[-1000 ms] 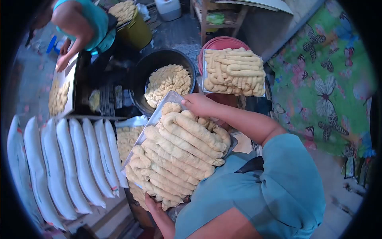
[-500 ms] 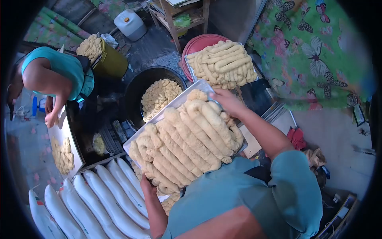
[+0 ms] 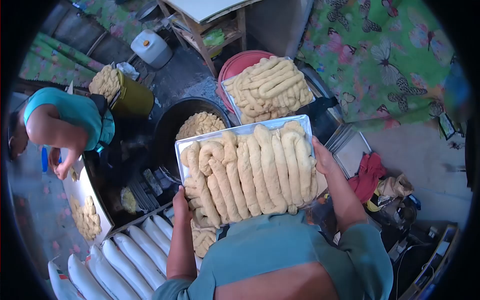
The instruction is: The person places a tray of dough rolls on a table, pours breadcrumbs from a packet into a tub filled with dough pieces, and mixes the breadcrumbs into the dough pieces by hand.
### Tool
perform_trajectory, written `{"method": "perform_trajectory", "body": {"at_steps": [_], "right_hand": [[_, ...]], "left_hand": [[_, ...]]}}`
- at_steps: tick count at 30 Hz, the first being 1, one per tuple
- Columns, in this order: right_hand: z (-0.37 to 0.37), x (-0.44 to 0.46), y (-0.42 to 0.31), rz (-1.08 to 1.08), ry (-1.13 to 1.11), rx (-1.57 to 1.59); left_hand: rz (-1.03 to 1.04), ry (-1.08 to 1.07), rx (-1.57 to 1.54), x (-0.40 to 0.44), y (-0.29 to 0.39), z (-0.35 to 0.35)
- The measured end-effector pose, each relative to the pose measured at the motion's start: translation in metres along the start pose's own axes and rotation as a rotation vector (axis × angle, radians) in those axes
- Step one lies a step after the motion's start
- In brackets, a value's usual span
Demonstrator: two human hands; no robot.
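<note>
Both my hands carry a metal tray [image 3: 178, 159] piled with long pale dough ropes [image 3: 252, 172], laid side by side with some curled at the ends. On its left edge my left hand [image 3: 181, 204] is closed, thumb up along the side. My right hand [image 3: 324, 157] grips the opposite edge, its fingers partly hidden beneath. The tray's near edge sits close to my shirt. Just beyond it, a black tub [image 3: 162, 125] contains more dough pieces [image 3: 201, 125], partly covered by the tray.
Another tray of dough ropes [image 3: 270, 90] rests near a red round lid [image 3: 235, 66]. At left, a person [image 3: 65, 120] bends over a white board [image 3: 92, 187] bearing dough. White sacks [image 3: 117, 262] lie at lower left. A yellow-green bin [image 3: 134, 97] and a jug [image 3: 151, 49] stand behind.
The tray has turned clockwise, so its far edge is nearly level in view. My right hand came down and right, while my left hand moved up. Both keep their hold.
</note>
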State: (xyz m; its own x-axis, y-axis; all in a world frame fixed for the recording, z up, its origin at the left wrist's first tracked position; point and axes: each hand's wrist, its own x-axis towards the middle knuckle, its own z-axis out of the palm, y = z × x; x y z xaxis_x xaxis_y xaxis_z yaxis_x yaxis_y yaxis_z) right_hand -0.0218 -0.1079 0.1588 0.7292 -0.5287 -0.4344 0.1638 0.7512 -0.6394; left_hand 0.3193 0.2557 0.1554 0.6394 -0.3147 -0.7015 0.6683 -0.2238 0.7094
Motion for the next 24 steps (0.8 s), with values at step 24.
{"method": "perform_trajectory", "body": {"at_steps": [24], "right_hand": [[0.074,0.180,-0.154,-0.216,0.397,-0.113]], "left_hand": [[0.210,-0.364,-0.041,0.128,0.264,0.163]]}}
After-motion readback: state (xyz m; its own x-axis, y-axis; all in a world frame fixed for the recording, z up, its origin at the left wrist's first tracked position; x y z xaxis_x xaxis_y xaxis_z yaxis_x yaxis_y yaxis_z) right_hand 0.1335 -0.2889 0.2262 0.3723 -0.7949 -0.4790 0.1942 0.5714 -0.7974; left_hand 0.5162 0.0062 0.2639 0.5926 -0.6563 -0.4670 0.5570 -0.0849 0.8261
